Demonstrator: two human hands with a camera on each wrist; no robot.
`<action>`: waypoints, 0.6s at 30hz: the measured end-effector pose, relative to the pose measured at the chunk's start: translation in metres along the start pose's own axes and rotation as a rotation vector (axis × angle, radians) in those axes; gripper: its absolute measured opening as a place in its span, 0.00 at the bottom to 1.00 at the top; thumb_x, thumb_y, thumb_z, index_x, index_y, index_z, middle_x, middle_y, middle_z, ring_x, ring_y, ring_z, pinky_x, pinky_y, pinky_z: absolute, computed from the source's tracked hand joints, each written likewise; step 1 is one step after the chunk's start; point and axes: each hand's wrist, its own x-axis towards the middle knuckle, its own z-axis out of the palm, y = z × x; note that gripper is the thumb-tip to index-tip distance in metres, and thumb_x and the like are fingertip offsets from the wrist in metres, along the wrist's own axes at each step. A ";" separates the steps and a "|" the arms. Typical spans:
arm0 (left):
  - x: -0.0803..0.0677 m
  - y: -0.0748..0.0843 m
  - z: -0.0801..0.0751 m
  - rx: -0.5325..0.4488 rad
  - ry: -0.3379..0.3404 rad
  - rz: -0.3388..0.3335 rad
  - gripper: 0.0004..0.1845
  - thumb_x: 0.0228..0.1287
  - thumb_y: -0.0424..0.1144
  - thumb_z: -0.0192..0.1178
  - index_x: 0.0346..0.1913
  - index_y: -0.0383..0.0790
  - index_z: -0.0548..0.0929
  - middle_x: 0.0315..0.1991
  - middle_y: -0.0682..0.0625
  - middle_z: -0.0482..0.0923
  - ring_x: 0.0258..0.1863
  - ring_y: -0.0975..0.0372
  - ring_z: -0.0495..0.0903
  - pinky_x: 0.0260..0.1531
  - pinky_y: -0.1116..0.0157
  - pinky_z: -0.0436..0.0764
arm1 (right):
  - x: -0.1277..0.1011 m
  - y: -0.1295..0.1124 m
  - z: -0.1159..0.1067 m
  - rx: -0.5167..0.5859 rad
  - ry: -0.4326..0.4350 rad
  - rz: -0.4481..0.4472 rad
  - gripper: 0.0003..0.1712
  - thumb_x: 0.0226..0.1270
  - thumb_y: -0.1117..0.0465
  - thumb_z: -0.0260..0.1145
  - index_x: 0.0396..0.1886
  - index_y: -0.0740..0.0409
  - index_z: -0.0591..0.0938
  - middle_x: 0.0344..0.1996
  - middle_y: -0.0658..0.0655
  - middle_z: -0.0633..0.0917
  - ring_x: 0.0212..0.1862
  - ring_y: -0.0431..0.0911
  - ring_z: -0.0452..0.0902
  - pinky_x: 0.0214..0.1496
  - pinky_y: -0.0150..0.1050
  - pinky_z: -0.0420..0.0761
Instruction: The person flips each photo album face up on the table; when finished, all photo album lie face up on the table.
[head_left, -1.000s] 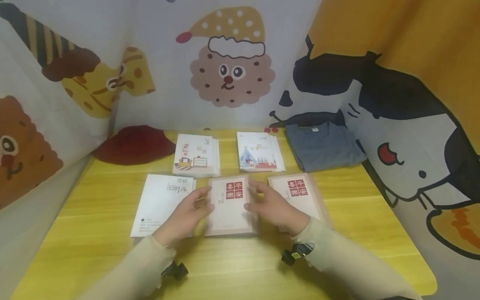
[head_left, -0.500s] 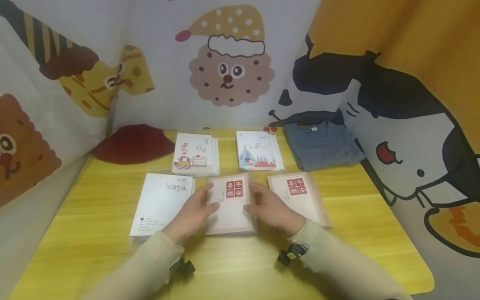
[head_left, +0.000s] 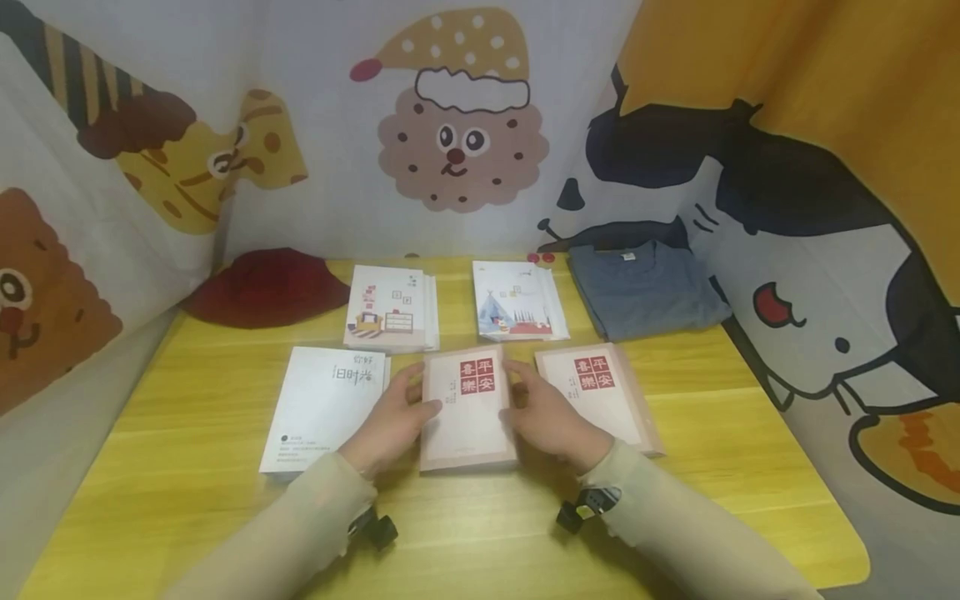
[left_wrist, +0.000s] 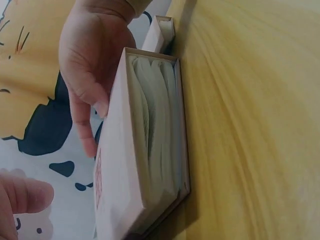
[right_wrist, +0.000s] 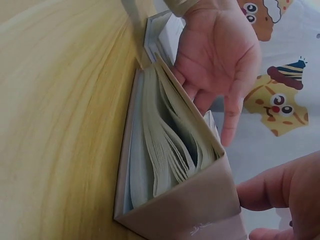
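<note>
Between both open hands [head_left: 471, 417], pressing its sides, pink book [head_left: 468, 412] reads 平安喜樂.

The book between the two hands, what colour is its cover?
Pale pink, with a red square block of characters; the book shows best in the head view.

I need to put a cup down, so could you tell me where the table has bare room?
The yellow wooden table is bare along its near edge and right of the pink book. The back row, red hat to grey shirt, is crowded.
</note>
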 end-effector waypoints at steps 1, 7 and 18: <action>0.001 0.000 0.001 -0.005 -0.002 0.003 0.44 0.76 0.37 0.59 0.86 0.44 0.48 0.79 0.31 0.62 0.76 0.40 0.68 0.72 0.43 0.73 | 0.000 0.000 0.000 0.008 0.001 -0.001 0.49 0.67 0.66 0.70 0.85 0.47 0.60 0.69 0.67 0.79 0.68 0.63 0.77 0.70 0.62 0.77; 0.005 0.002 0.002 -0.012 0.020 -0.032 0.44 0.75 0.37 0.59 0.86 0.45 0.48 0.81 0.34 0.59 0.78 0.41 0.64 0.75 0.43 0.69 | 0.001 0.001 -0.001 0.051 0.000 0.001 0.48 0.67 0.69 0.68 0.85 0.47 0.61 0.66 0.66 0.81 0.63 0.61 0.81 0.66 0.59 0.82; 0.007 0.003 0.002 0.051 0.064 -0.090 0.47 0.73 0.39 0.60 0.87 0.45 0.44 0.85 0.35 0.46 0.82 0.39 0.52 0.81 0.40 0.52 | -0.002 0.001 0.003 0.029 -0.004 -0.022 0.47 0.67 0.64 0.71 0.83 0.53 0.62 0.67 0.67 0.80 0.65 0.61 0.80 0.65 0.57 0.82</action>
